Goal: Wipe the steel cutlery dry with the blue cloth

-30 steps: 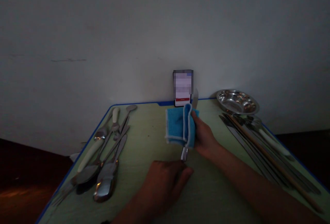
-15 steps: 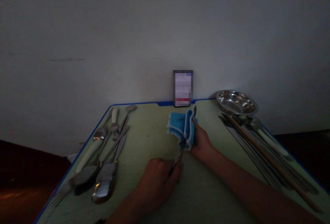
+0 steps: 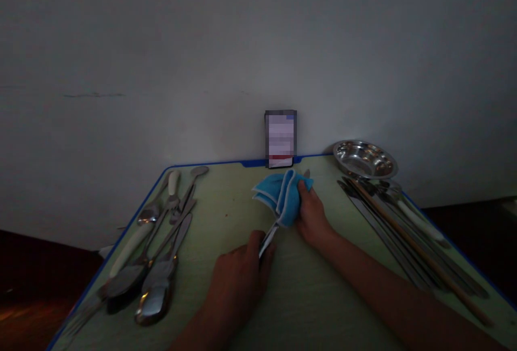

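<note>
- While my left hand (image 3: 242, 273) clasps the near end of a metal utensil (image 3: 269, 240), my right hand (image 3: 315, 213) has a folded blue cloth (image 3: 290, 203) wrapped round it.
- Long axis, now: out of the left fist it slants to one o'clock, into the cloth, and what I take for its tip peeks out beyond; what kind of utensil, I can't tell.
- Right hand, at two o'clock from the left, sits nearer that far end.
- Wider out: loose cutlery (image 3: 159, 273) at the left hand's nine o'clock, a wooden stick (image 3: 420, 251) at the right's four, a steel bowl (image 3: 361, 164) between one and two.
- Phone (image 3: 280, 141) upright, twelve o'clock from the cloth.
</note>
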`<state>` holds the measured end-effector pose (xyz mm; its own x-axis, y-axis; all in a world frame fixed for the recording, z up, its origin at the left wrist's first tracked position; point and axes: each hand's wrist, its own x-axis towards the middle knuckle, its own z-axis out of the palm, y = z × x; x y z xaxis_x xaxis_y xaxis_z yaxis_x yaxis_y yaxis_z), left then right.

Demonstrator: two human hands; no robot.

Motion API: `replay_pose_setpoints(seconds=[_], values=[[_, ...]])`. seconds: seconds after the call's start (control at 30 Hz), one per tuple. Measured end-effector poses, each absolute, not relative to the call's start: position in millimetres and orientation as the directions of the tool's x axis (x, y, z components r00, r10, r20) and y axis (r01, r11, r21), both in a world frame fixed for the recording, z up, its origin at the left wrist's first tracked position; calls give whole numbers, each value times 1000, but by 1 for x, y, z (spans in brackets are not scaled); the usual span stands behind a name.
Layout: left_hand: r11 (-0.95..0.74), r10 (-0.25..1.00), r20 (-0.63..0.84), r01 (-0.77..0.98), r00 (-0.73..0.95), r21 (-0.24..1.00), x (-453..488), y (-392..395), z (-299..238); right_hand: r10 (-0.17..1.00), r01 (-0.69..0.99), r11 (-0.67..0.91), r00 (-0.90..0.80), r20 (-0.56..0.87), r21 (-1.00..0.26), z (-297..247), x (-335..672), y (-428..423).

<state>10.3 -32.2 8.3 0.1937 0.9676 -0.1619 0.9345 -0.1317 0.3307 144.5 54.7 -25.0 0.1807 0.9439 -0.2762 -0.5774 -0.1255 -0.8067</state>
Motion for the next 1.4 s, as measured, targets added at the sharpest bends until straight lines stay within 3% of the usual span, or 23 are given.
replay_pose_setpoints(seconds=[0.1, 0.2, 0.43, 0.9, 1.03, 1.17, 1.4], values=[[-158, 964, -177, 964, 197, 212, 10, -32, 9, 973, -469, -131, 110, -205, -874, -27, 143, 49], [-184, 958, -187, 967, 216, 175, 8, -31, 11, 982, -428, -136, 64, -179, -894, -26, 141, 46], [-234, 941, -205, 955, 270, 184, 7, -27, 12, 957, -602, -201, 48, -287, -772, -21, 139, 50], [-322, 925, -159, 933, 346, 160, 7, -29, 11, 873, -764, -207, 138, -468, -611, -12, 149, 64], [-348, 911, -161, 918, 379, 190, 5, -31, 10, 863, -717, -215, 178, -473, -663, -9, 159, 69], [-319, 916, -171, 916, 364, 243, 5, -30, 13, 904, -652, -160, 204, -374, -741, -15, 164, 72], [-289, 927, -156, 914, 342, 285, 4, -29, 12, 977, -493, -129, 86, -196, -861, -21, 160, 64]])
